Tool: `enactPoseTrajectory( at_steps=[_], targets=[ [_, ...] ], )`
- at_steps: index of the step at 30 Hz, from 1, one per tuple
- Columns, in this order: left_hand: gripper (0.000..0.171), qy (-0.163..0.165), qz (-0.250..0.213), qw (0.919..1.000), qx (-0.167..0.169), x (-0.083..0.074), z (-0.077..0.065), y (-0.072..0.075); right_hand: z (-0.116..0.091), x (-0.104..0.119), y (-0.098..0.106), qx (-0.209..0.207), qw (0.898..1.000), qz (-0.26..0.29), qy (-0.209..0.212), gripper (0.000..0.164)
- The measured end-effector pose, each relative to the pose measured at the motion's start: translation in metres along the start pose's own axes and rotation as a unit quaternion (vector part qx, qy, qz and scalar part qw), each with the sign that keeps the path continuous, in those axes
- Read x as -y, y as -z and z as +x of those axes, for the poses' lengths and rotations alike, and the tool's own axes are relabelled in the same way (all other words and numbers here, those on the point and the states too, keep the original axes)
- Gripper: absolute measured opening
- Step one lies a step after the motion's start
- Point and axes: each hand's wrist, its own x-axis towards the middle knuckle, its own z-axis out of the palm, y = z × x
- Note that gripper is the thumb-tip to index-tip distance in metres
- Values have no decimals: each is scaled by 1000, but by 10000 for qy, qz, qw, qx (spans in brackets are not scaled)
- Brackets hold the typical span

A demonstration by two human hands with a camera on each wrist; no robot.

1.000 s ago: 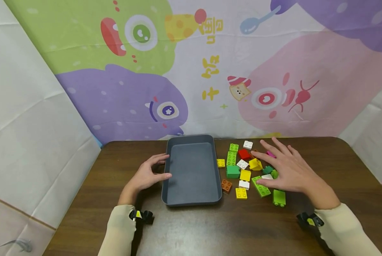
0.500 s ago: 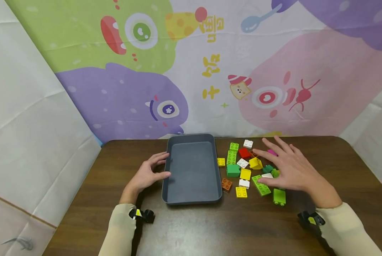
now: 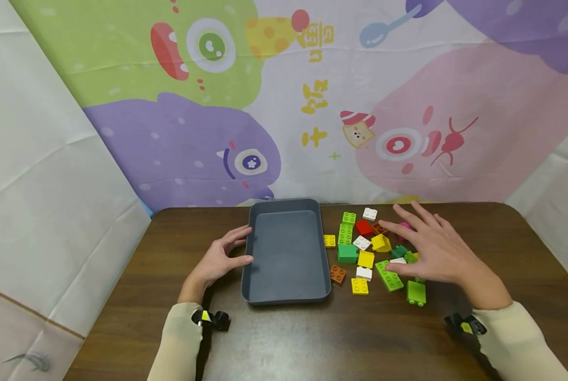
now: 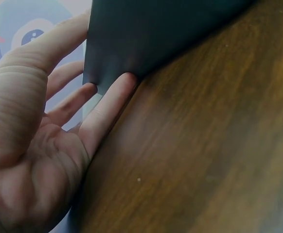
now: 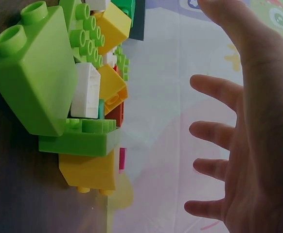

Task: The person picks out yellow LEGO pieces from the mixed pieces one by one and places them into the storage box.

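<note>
My left hand (image 3: 221, 259) is at the left side of a dark grey tray (image 3: 286, 259). In the left wrist view, its fairly straight fingers (image 4: 110, 104) touch the outside of the tray wall (image 4: 127, 39), with the thumb up by the rim. My right hand (image 3: 433, 254) hovers over a spread of building bricks, fingers apart and nothing held. Beneath or near it lie a long lime brick (image 3: 389, 275), a lime block (image 3: 416, 293) and a yellow sloped brick (image 3: 381, 243). The right wrist view has a gap between the fingers and the bricks, including a white one (image 5: 85, 90).
More bricks lie between tray and right hand: green (image 3: 347, 254), red (image 3: 363, 228), brown (image 3: 337, 274) and several yellow and white ones. A yellow brick (image 3: 330, 241) sits against the tray's right wall. A cartoon-printed cloth (image 3: 312, 174) hangs behind the brown table (image 3: 284, 344).
My right hand has drifted slightly to the right above the bricks, showing a little more of the brown and magenta ones. The left hand and the tray keep their places.
</note>
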Motion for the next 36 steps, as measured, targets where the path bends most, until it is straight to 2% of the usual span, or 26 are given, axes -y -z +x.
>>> enactPoseTrajectory(
  at_steps=[9,16,23,28,32,36],
  targets=[
    [75,52,-1,10000,38,-2,1,0,-2,-3,0,-122,9999,-27,18,92],
    [75,-76,-8,9999,108,-2,4,0,-3,-5,4,-126,9999,13,76,91],
    [74,-73,8,9999,129,-3,5,1,-7,-16,11,-519,9985,86,129,89],
    [75,-8,61,9999,91,-2,2,2,-9,-24,18,-643,9979,4,78,86],
    [76,66,4,10000,61,-2,-1,2,-13,-30,23,-584,9983,-27,-8,78],
    [75,33,-26,10000,85,-1,0,1,-16,-33,27,-342,9992,-6,-206,65]
  ],
)
